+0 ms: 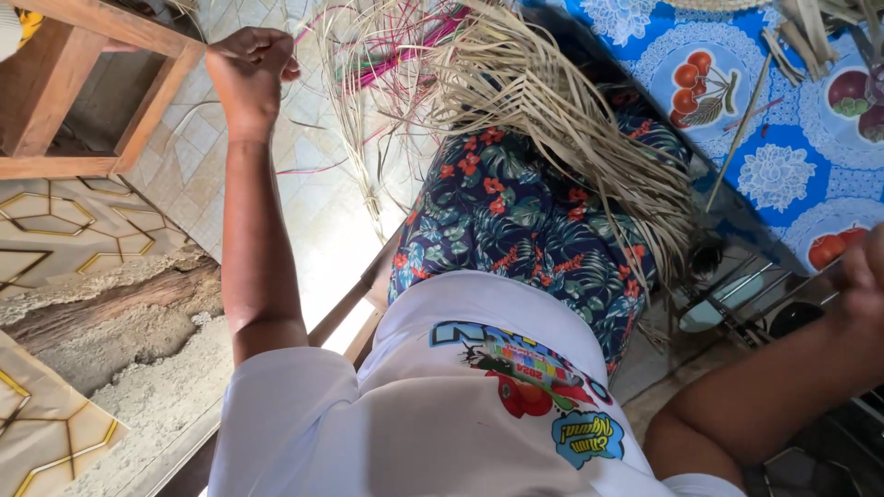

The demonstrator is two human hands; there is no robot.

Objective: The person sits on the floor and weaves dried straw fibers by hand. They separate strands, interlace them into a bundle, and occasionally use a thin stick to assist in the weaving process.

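Palm strips (552, 120) across lap; left hand (250, 64) fisted on strands, right hand (861, 271) grip unclear; tiled floor (55, 221), blue tablecloth (783, 175).

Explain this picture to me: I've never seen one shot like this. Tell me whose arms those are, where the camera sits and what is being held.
The camera is worn on a person's head and looks down their own body. The left hand is raised in a fist, seemingly pinching thin strands. The right hand sits at the frame's edge; what it holds is hidden. A bundle of dried straw strips lies across the lap. A blue patterned cloth and a wooden stool stand nearby.
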